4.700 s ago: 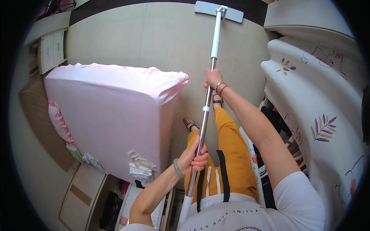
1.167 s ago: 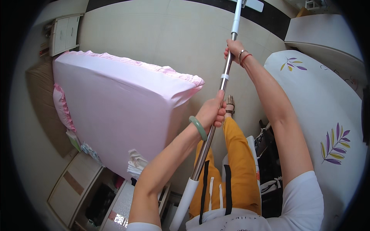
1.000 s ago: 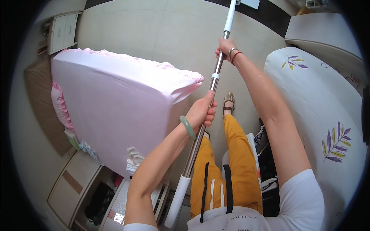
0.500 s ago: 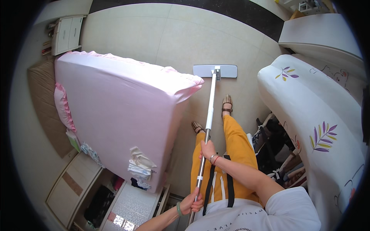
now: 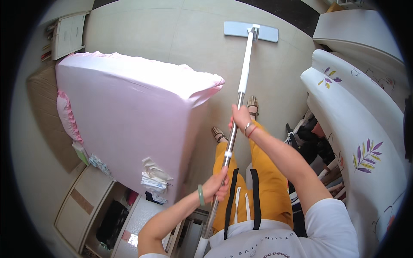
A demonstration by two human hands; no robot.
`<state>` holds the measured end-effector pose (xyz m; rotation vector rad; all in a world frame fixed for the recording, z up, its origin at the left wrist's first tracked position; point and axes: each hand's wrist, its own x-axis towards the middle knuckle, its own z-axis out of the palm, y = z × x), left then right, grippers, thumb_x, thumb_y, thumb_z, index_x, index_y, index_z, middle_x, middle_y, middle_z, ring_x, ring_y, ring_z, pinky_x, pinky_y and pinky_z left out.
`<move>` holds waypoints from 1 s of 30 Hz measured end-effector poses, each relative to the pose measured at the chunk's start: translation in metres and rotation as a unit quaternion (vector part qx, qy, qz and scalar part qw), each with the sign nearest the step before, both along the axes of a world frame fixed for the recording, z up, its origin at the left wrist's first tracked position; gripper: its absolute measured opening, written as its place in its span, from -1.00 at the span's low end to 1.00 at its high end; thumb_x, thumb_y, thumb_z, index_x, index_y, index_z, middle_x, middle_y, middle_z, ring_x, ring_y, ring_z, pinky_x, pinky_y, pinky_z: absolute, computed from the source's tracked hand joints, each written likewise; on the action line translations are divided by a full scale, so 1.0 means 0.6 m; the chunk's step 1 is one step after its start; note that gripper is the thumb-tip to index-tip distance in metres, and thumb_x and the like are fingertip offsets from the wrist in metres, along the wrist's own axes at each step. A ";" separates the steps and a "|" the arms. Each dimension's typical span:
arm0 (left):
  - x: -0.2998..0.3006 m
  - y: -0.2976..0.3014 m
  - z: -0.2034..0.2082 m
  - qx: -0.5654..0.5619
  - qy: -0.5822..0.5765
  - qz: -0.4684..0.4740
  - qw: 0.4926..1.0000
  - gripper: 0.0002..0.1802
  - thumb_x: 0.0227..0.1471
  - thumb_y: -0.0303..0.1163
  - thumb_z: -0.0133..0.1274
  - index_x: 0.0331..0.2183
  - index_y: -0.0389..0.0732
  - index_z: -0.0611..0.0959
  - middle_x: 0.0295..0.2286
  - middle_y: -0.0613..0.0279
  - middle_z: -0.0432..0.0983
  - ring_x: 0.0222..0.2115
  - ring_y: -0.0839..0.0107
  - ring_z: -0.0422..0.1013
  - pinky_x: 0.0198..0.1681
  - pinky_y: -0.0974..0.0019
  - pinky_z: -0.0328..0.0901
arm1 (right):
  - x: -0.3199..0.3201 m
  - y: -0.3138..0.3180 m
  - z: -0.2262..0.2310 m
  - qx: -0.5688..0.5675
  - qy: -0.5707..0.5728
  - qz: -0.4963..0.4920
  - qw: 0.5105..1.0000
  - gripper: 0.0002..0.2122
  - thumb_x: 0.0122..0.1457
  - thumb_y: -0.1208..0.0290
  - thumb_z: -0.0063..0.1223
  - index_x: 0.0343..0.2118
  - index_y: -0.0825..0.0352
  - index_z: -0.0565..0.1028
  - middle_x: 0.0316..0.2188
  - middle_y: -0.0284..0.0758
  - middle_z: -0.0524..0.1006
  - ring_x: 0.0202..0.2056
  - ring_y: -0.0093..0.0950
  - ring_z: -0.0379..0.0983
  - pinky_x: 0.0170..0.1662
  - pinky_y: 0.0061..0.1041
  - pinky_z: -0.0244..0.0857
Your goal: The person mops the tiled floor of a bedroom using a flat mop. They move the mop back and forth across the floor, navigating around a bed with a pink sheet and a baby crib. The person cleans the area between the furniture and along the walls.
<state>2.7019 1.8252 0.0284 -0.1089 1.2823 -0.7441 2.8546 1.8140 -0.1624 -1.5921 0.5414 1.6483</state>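
Observation:
A flat mop (image 5: 245, 64) with a long white and silver pole stretches ahead of me. Its pale rectangular head (image 5: 237, 29) lies on the light tiled floor (image 5: 202, 51), past my feet. My right hand (image 5: 241, 117) is wrapped round the silver part of the pole, higher up. Lower down, my left hand (image 5: 216, 185) grips the same pole near my waist, below a white collar. The pole slants from beside my left hip up to the far right. Both hands are closed on it.
At left stands a bed (image 5: 129, 103) with a pink ruffled sheet and folded clothes (image 5: 155, 177). A white patterned cover (image 5: 344, 99) drapes over something at right, with items stored beneath. A white cabinet (image 5: 69, 36) is far left; a dark strip (image 5: 288, 15) crosses the far floor.
The mop head has slid farther away and slightly right. Both hands have moved forward with the pole, my right arm reaching out more.

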 end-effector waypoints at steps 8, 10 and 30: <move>0.236 0.146 -0.159 0.110 -0.102 -0.029 0.988 -0.46 0.01 0.23 -0.22 -0.58 -0.08 0.24 -0.76 0.54 -0.10 -0.80 0.68 -0.17 -0.78 0.56 -0.22 | 0.281 0.180 -0.132 0.003 -0.117 0.006 0.993 -0.78 0.12 0.36 -0.32 -0.36 0.47 0.24 -0.64 -0.29 0.37 -0.71 -0.44 0.39 -0.65 -0.37 0.41; 0.237 0.143 -0.161 0.113 -0.101 -0.019 0.988 -0.46 0.01 0.23 -0.22 -0.57 -0.08 0.24 -0.76 0.54 -0.10 -0.79 0.69 -0.17 -0.78 0.56 -0.22 | 0.290 0.184 -0.129 -0.001 -0.111 -0.006 0.994 -0.77 0.12 0.35 -0.32 -0.35 0.47 0.24 -0.64 -0.29 0.36 -0.71 -0.46 0.38 -0.66 -0.38 0.41; -0.124 -0.115 0.162 -0.103 0.110 0.036 0.988 -0.45 0.07 0.21 -0.38 -0.59 -0.07 0.26 -0.80 0.45 -0.09 -0.82 0.62 -0.16 -0.79 0.52 -0.21 | -0.186 -0.159 0.121 -0.092 0.126 -0.003 0.988 -0.74 0.17 0.27 -0.24 -0.47 0.41 0.15 -0.78 -0.24 0.27 -0.81 -0.36 0.31 -0.79 -0.31 0.27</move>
